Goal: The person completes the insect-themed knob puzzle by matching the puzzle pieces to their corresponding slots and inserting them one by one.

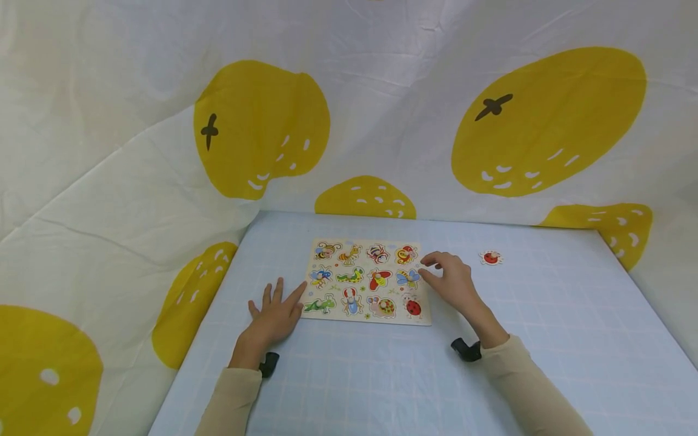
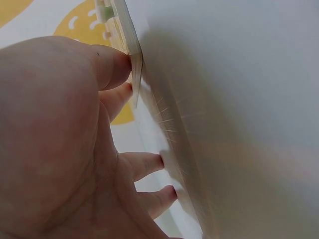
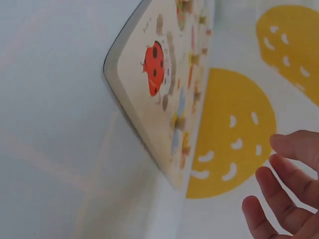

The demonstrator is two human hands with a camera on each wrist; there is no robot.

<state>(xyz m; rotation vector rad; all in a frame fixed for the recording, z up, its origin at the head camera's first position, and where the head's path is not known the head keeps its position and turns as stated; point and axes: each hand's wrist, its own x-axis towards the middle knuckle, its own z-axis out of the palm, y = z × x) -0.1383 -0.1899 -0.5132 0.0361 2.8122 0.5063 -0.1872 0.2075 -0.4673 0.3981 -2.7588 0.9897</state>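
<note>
A wooden insect peg puzzle board (image 1: 357, 293) lies flat on the table with several insect pieces in it. At its lower right corner is a ladybug picture (image 3: 155, 64) with no knob showing. My left hand (image 1: 274, 320) is spread at the board's left edge, its thumb and a finger touching the edge in the left wrist view. Just off the upper right side, my right hand (image 1: 454, 281) hovers with thumb and fingers apart and nothing between them. A loose ladybug piece (image 1: 491, 258) lies on the table farther right, beyond the right hand.
A pale blue checked cloth (image 1: 354, 381) covers the table. White sheeting with yellow fruit prints (image 1: 262, 127) hangs behind and on the left side. Black wrist camera mounts (image 1: 466, 350) sit below both hands.
</note>
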